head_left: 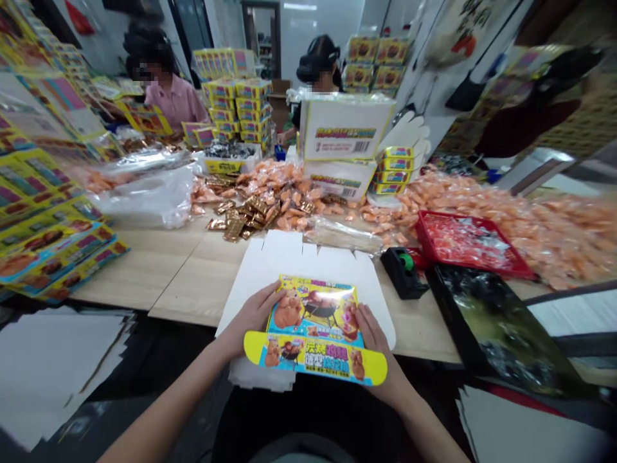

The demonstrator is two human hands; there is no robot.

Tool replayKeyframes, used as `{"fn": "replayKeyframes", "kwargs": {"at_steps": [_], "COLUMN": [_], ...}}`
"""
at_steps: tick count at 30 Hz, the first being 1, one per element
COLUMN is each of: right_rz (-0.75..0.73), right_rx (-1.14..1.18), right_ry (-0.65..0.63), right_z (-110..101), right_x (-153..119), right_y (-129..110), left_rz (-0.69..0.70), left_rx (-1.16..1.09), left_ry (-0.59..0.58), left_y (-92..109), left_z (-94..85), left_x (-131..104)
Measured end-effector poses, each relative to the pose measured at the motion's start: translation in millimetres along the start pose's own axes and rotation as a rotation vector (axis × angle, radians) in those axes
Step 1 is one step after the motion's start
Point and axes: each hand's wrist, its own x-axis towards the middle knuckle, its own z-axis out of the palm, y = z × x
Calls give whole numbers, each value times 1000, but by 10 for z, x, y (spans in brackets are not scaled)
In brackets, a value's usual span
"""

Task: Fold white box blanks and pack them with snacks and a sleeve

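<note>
Between my two hands is a yellow and blue printed cardboard box [315, 315], its picture side up and a rounded flap sticking out toward me. My left hand [253, 318] grips the box's left side, the fingers bent over its upper left corner. On the opposite side my right hand [373, 331] presses along the edge, fingertips on the printed top. Under the box lies a flat white carton sheet [250, 276] with cut flaps along its far edge. The undersides of both hands and the thumbs are hidden.
A black tape dispenser [405, 273] stands right of the sheet, near a red tray [475, 244] of small packets. Gold packets [241, 218] and orange bagged pieces [554, 218] cover the table's far part. Stacked printed boxes [58, 257] rise at left. Two people work across the table.
</note>
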Motion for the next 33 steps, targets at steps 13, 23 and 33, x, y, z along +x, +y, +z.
{"fn": "replayKeyframes", "kwargs": {"at_steps": [13, 23, 33], "right_rz": [292, 129, 126], "right_rx": [692, 121, 249], "right_ry": [-53, -255, -359], "right_z": [-412, -1288, -1221], "right_x": [821, 1611, 1907], "right_y": [470, 515, 481], "left_rz": [-376, -453, -450], "left_rx": [-859, -757, -689], "left_ry": [93, 213, 188], "left_y": [170, 112, -8], "left_z": [-105, 6, 85], "left_x": [818, 848, 780]}}
